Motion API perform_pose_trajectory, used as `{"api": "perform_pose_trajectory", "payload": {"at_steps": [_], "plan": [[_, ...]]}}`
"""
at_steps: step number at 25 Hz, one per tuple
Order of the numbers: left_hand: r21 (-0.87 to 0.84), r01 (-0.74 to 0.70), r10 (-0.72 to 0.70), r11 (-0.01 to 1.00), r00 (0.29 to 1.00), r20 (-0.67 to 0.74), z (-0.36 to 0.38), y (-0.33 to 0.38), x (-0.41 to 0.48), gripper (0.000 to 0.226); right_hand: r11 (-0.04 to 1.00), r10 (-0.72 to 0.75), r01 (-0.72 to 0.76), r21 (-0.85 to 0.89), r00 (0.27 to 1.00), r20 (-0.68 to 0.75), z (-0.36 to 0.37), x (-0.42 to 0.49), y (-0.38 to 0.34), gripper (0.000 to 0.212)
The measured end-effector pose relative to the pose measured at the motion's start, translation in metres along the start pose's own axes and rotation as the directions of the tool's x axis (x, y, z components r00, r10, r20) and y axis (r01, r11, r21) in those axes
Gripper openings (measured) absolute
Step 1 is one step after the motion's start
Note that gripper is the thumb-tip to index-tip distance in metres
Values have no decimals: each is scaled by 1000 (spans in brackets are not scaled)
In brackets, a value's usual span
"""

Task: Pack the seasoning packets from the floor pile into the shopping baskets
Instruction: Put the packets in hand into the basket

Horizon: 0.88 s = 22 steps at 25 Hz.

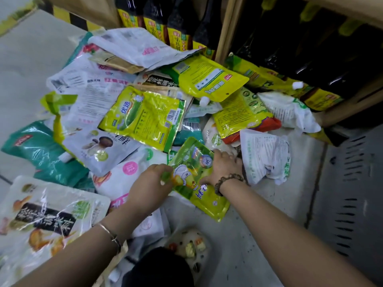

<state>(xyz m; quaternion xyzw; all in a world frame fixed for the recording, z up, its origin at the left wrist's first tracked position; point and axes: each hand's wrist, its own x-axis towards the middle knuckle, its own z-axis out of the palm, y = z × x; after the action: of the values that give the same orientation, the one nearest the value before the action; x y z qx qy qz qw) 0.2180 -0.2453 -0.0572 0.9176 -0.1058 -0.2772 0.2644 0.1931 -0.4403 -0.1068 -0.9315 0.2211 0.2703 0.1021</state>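
Yellow-green packet (196,183), pinched at its edges by left hand (148,185) and right hand (223,167), needs lifting off the pile (132,112) towards a basket.

There's 优选 on the yellow-green packet (143,112) at ten o'clock, white 调味料 on the dark band of the big packet (45,220) at eight o'clock, and blue print on the green-yellow packet (199,183) at six o'clock is too warped to read.

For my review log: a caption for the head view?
Left hand and right hand hold a yellow-green packet on the floor pile.
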Motion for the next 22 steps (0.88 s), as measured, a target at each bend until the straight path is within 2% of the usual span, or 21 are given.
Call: {"api": "perform_pose_trajectory", "payload": {"at_steps": [2, 5, 8, 11, 13, 14, 16, 17, 19, 20, 22], "plan": [[-69, 41, -42, 997, 999, -5, 4, -5, -1, 29, 979, 76, -78, 189, 997, 22, 9, -6, 12, 78], [-352, 145, -150, 925, 989, 13, 13, -7, -5, 22, 817, 102, -88, 571, 995, 7, 20, -22, 24, 49], [-679, 188, -224, 709, 974, 36, 18, -3, -9, 24, 643, 4, 3, 766, 1000, -8, 0, -34, 28, 34], [-793, 255, -202, 554, 965, 170, 21, -4, -10, 67, 424, -60, 3, 905, 998, 25, -34, -42, 34, 25], [-866, 355, -98, 351, 934, 344, 22, 1, -11, 80, 308, -78, 0, 951, 997, 25, -49, -46, 32, 24], [-880, 394, -47, 264, 917, 397, 22, 5, -12, 80, 301, -83, 8, 954, 996, 18, -51, -47, 26, 22], [-886, 425, -78, 186, 905, 418, 24, 14, -10, 52, 419, -92, 40, 907, 996, -1, -56, -46, 10, 28], [-881, 434, -154, 189, 899, 410, 26, 15, -7, 36, 501, -105, 59, 863, 994, -7, -60, -42, 6, 37], [-878, 435, -240, 199, 890, 387, 28, 15, -3, 22, 646, -72, 94, 757, 995, -62, -74, -28, 19, 49], [-880, 429, -252, 205, 892, 376, 28, 14, -3, 19, 707, 9, 91, 701, 991, -137, -84, -18, 37, 49], [-868, 436, -259, 238, 890, 376, 30, 12, -5, 17, 826, 195, -29, 563, 951, -238, -102, 2, 84, 42]]}}
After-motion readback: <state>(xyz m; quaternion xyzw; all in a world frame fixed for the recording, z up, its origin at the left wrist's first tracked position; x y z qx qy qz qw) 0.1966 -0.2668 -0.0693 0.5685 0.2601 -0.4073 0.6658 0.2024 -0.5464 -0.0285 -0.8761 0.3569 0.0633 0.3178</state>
